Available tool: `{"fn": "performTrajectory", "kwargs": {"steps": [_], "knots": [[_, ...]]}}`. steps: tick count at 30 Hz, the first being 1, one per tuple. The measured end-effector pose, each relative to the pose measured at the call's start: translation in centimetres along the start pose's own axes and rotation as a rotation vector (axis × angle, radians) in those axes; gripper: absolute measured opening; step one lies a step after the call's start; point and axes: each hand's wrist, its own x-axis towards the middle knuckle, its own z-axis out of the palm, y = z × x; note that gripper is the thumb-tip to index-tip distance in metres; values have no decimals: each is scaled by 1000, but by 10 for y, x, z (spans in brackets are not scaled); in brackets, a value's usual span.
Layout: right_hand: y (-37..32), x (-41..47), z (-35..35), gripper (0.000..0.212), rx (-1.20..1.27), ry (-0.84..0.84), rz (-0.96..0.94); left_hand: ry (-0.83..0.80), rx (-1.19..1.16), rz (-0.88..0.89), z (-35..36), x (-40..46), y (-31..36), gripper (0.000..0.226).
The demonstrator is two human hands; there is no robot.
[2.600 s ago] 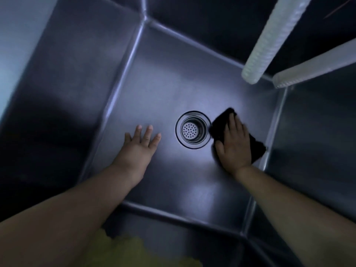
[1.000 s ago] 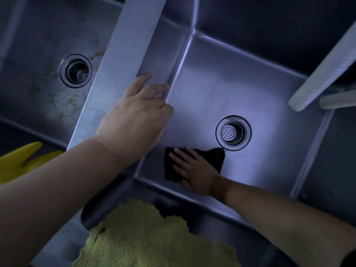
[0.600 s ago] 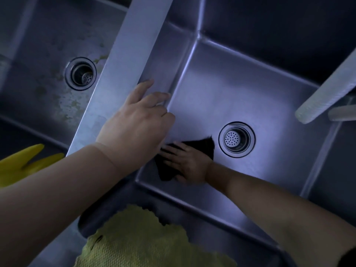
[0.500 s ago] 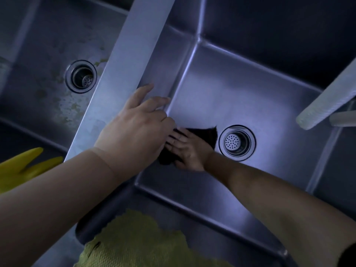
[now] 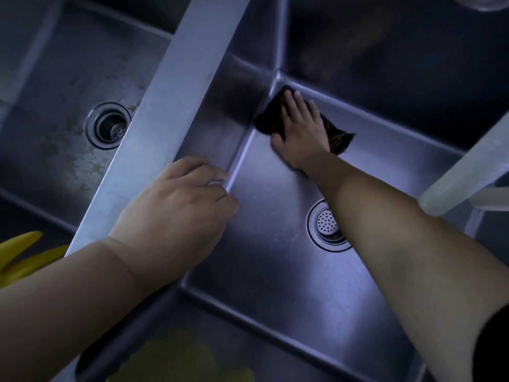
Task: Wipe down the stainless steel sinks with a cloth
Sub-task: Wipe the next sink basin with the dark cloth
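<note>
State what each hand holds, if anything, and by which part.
The right hand pins the dark cloth flat under its palm and straight fingers. The left hand holds nothing; it rests on the divider.

Black cloth [image 5: 268, 121], yellow glove [image 5: 19, 255]

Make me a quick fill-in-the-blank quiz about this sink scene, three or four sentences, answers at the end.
1. The right hand presses a dark cloth into the far-left ____ of the right sink's floor.
2. The left hand rests on the steel ____ between the two sinks.
3. The person's right forearm partly hides the right sink's ____.
4. The stained floor belongs to the ____ sink.

Missing words: corner; divider; drain; left
</note>
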Motion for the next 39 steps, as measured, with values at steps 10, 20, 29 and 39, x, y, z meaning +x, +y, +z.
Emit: {"fn": "performTrajectory", "kwargs": {"steps": [10,20,29,39], "knots": [[87,-89,-8,71,162,62,269,-107,53,-42,-6,2,4,16],[96,-227,4,71,59,-22,434,-95,13,-48,-11,3,8,10],[-3,-297,32,66,33,-57,303,-76,-49,-40,-14,0,8,14],[-93,-271,55,61,-35,-87,-214,-97,-14,-58,1,-2,1,22]]}}
